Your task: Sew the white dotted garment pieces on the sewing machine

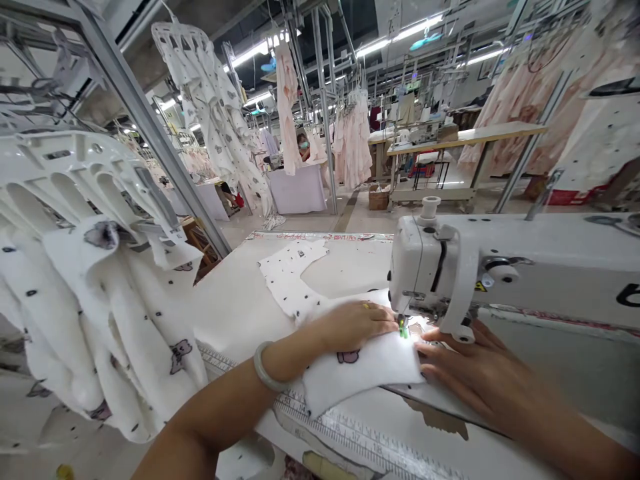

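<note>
A white fabric piece [367, 373] with a small animal print lies under the needle of a white sewing machine [425, 267]. My left hand [357, 323] rests flat on this fabric, left of the lit presser foot [403, 325], fingers stretched toward it. To the right of the needle, my right hand [477, 363] lies with fingers extended at the fabric's right edge; it is partly behind the machine's guard and slightly blurred. Behind my left hand, a second cut piece of dotted white fabric [290, 273] spreads over the table.
A printed ruler strip [345, 430] runs along the table's front edge. At the left, white printed fabric pieces [115, 320] hang from a clip hanger [75, 153] close to the table. Pink garments [353, 137] hang farther back, near another worktable [465, 137] and a person [303, 148].
</note>
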The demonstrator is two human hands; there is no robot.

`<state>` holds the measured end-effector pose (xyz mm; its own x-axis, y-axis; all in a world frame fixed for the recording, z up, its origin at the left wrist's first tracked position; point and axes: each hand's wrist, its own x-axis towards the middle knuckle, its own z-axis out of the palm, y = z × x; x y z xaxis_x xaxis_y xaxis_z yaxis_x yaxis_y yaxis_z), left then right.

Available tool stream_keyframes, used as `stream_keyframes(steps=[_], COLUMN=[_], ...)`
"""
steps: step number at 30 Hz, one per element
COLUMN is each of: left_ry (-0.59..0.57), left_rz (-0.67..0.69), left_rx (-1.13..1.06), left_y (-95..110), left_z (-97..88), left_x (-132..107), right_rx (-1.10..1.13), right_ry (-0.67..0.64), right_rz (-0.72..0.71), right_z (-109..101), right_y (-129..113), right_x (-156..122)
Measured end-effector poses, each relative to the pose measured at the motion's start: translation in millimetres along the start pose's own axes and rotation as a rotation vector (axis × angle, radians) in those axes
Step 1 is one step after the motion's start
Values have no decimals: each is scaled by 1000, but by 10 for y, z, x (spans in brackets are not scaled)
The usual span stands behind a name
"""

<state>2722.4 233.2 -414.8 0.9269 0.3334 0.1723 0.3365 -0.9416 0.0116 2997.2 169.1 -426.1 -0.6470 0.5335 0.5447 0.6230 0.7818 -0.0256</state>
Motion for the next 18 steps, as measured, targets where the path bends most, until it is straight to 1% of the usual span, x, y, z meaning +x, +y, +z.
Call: stream_keyframes(steps=[2, 3, 4, 5, 7, 9, 11, 12, 13, 14, 15, 16, 18], left_ry=[0, 7, 13, 9, -26, -85, -145, -174, -206, -239, -275, -313, -383], left_rz=[-30, -74, -151, -275, -610, -927, -1129, -1207, -1283, -1354, -1415, -1460, -1512], left_rx=[67, 91, 105, 110, 116, 130, 147, 153, 159, 163, 165, 159, 125], left_y=[28, 32, 23, 0, -88, -198, -258, -243, -187, -87, 57, 239, 678], left_z=[-19, -53, -106, -179, -367, -569, -722, -769, -796, -806, -803, -795, -781], left_x=[-7, -21, -47, -90, -240, -481, -781, -934, -1077, -1203, -1306, -1384, -1461], right_rx=[-18, -25, -27, -31, -56, -72, -35, -2, 34, 64, 82, 82, 49], right_ry=[-25, -40, -49, -44, 12, 110, 187, 195, 177, 145, 100, 63, 15], right_rz=[-36, -58, -64, -69, -89, -117, -149, -164, -179, -195, -208, -221, -247], right_z=[-7, -13, -20, -30, -56, -87, -112, -115, -110, -95, -72, -42, 26], right_y=[6, 7, 5, -1, -28, -82, -162, -209, -257, -306, -352, -394, -462], right_x=[7, 14, 23, 36, 68, 105, 134, 142, 144, 139, 129, 115, 85])
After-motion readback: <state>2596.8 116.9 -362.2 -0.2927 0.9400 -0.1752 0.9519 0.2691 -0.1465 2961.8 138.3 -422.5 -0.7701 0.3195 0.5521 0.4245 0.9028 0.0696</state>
